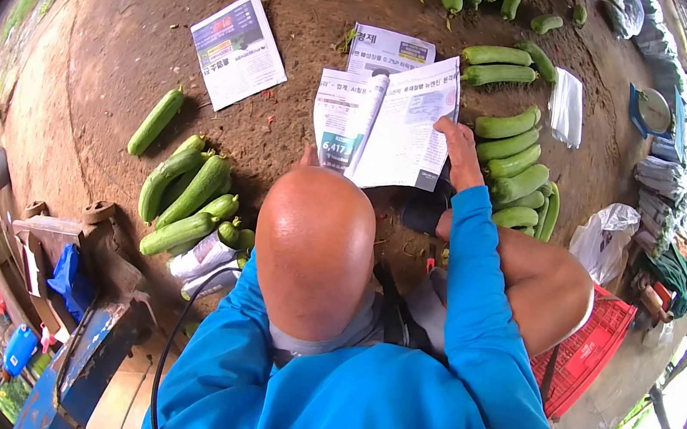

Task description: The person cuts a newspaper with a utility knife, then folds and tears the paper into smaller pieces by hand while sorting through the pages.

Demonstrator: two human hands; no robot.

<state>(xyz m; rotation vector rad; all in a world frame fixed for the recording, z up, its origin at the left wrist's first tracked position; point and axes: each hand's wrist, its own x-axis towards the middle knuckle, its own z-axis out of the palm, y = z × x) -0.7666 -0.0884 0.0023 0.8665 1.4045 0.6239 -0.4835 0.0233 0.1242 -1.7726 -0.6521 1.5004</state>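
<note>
A spread newspaper (pixel 407 127), partly raised off the ground, lies between my hands. My right hand (pixel 458 153) grips its right edge, with the fingers bent over the page. At the lower left corner, a little of my left hand (pixel 309 156) shows against the paper; my bare knee (pixel 317 228) hides the rest. Beneath the raised pages lies another newspaper sheet (pixel 393 45). Close to my right hand is a row of long green gourds (pixel 514 161). More green gourds (pixel 195 191) are piled to the left of my knee.
A folded newspaper (pixel 239 51) and a single gourd (pixel 156 120) lie on the dirt floor (pixel 151 24) to the left. White paper (pixel 566 107), a weighing scale (pixel 654 110), a plastic bag (pixel 605 240) and a red crate (pixel 581 354) stand right. A blue metal frame (pixel 71 370) is lower left.
</note>
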